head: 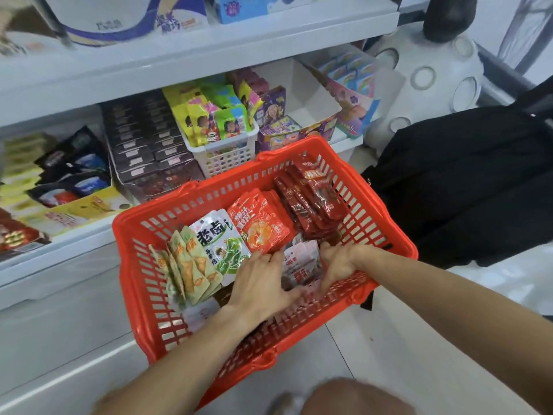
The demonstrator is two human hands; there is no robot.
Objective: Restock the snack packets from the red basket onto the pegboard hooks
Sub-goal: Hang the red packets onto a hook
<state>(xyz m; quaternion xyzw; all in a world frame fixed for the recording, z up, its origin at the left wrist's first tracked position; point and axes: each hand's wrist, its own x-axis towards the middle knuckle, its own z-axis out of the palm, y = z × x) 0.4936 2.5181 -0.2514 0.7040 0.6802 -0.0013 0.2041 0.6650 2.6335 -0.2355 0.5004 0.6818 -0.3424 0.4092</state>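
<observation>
Red basket [299, 163]: sitting on the floor against the low shelf [59, 250], holding several stacks of snack packets.

Contents, left to right: green packets [185, 265] leaning on edge; a white-and-green packet [220, 238]; orange-red packets [260, 223]; dark red packets [311, 199] standing against the far right wall; pink-white packets [300, 262] near the front wall, between the two hands.

Left hand [263, 283]: reaching down into the basket, palm down, fingers spreading over the left side of the pink-white stack, thumb side toward the white-and-green packet. Whether the fingers are curling under the stack cannot be told.

Right hand [338, 262]: reaching in from the right, wrist crossing the basket rim, fingers curling down onto the right edge of the same stack and appearing to be gripping it.

Pegboard hooks: not showing in this view.

Risks, as judged: the stack is loose and slippery, so squeezing it from two sides may be fanning packets out and dropping some back. Lifting may be dragging the neighbouring orange-red packets along. Hang holes may be ending up misaligned if the stack is being gathered unevenly, slowing the hooking.
</observation>
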